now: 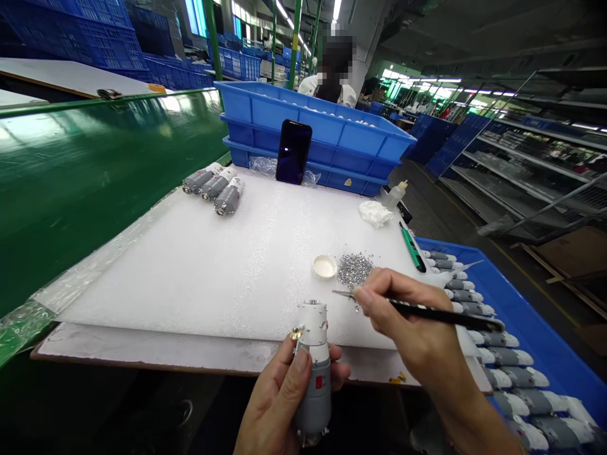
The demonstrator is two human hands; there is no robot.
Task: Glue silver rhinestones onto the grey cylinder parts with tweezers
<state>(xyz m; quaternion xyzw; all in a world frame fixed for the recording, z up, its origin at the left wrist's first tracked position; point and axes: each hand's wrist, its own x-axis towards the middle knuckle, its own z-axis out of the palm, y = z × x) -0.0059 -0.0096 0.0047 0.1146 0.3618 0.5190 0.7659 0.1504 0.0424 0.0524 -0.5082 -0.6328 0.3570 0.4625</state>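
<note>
My left hand (pixel 284 392) is wrapped round a grey-and-white model spacecraft (pixel 317 379), held upright at the table's front edge. A small gold-coloured part (pixel 296 333) shows by its white upper section, close to my fingertips. Between thumb and fingers, my right hand (pixel 412 316) grips a slim black pen-like tool (pixel 441 313). Its thin metal tip points left, above the white foam sheet (pixel 190 272) and to the right of the model's top. Just beyond that tip lie a pile of tiny silvery pieces (pixel 355 269) and a small round white dish (pixel 325 266).
Three similar models (pixel 229 197) lie at the back left. Stacked blue crates (pixel 317 133) stand behind, a phone (pixel 293 153) leaning on them. A crumpled white tissue (pixel 375 213), a bottle (pixel 394 194) and a green-handled tool (pixel 411 248) are at right. A blue bin (pixel 545 335) holds several models.
</note>
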